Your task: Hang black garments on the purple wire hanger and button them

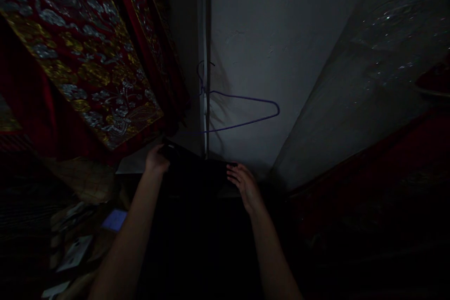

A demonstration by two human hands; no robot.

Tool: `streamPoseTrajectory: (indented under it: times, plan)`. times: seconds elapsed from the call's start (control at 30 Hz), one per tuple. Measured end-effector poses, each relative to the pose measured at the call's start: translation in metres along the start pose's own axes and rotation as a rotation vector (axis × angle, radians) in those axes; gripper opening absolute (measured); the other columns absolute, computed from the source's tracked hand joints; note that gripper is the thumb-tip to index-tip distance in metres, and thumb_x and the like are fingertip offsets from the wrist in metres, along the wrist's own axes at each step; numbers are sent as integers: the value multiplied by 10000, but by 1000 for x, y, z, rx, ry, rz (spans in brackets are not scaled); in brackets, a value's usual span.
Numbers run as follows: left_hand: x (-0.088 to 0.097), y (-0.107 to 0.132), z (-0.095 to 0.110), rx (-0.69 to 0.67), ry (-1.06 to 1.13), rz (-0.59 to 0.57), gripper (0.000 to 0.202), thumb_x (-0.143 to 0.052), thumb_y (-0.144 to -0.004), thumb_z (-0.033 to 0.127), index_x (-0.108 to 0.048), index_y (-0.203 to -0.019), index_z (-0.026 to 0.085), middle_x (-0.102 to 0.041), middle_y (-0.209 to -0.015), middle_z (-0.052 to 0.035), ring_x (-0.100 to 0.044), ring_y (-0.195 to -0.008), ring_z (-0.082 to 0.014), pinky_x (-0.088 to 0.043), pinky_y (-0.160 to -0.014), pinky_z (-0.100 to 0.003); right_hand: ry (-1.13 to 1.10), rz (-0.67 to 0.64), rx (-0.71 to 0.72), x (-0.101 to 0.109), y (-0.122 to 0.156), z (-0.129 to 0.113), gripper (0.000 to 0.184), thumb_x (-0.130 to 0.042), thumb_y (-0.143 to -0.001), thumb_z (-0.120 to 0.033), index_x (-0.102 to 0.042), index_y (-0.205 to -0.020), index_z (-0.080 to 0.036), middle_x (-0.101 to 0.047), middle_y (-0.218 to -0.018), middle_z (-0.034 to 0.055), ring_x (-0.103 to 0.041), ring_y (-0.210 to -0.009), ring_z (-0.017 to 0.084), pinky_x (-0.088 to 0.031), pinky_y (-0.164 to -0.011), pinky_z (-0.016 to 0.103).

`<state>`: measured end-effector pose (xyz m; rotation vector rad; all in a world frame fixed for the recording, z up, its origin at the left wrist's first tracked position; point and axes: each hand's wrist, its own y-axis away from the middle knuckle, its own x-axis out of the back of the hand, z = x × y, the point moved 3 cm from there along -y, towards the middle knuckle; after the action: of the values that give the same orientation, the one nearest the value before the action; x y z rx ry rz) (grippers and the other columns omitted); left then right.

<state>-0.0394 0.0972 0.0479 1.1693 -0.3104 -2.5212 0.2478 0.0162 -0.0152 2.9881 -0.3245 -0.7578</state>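
Note:
A black garment point(197, 168) is stretched between my two hands, its upper edge running slantwise from one to the other. My left hand point(157, 160) is closed on its left end, beside a small pale label. At the right end, my right hand point(245, 180) holds the edge between thumb and fingers. Just above the cloth, a thin purple clothes hanger point(246, 123) hangs by its hook with no garment on it. Darkness hides the garment's lower part and its exact kind.
An upright metal rail point(205, 33) stands against the grey wall point(267, 33). Red cloth with gold and silver embroidery point(87, 56) hangs at left. Sparkly sheer fabric point(379, 70) covers the right. Low at left lie a purple item point(115, 220) and a pale flat item point(75, 253).

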Motion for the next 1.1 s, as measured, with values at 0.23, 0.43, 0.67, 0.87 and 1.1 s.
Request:
streamPoseTrajectory:
  times: [0.23, 0.43, 0.67, 0.87, 1.1]
  plan:
    - [-5, 79, -34, -321, -213, -136, 226, -656, -682, 123, -618, -890, 203, -673, -785, 30, -636, -708, -117, -477, -684, -210, 265, -500, -85, -74, 14, 9, 589, -602, -800, -712, -719, -1037, -186, -731, -1035, 93, -659, -871, 196, -501, -803, 336]
    - [-44, 156, -22, -886, -1141, -641, 201, -570, -921, 255, -627, -1112, 238, -677, -963, -31, -628, -912, -196, -467, -849, -323, 174, -701, -26, -116, 32, -36, 578, -605, -813, -731, -705, -1039, -208, -712, -951, 42, -656, -914, 199, -501, -851, 328]
    - [-19, 123, -23, -568, -1152, -894, 571, -237, -1025, 569, -521, -1375, 218, -588, -1375, -97, -530, -1274, -246, -401, -1093, -395, 580, -1093, 127, -113, 48, -98, 160, -746, -702, -211, -704, -851, -167, -656, -746, -28, -576, -659, 109, -459, -641, 231]
    - [30, 111, -68, -5, -1406, -1139, 503, -505, -941, 603, -723, -1095, 177, -750, -1064, -67, -681, -939, -239, -538, -844, -337, 702, -840, 664, -109, 20, -164, 267, -520, -688, -61, -732, -806, -173, -705, -771, -5, -655, -773, 145, -495, -776, 272]
    - [21, 99, -26, -227, -1286, -786, 229, -683, -862, 437, -780, -847, 230, -763, -828, -24, -661, -712, -218, -507, -624, -274, 689, -478, 401, -105, -58, -121, 315, -583, -835, -371, -715, -1076, -218, -741, -1058, 68, -621, -1141, 286, -468, -1002, 449]
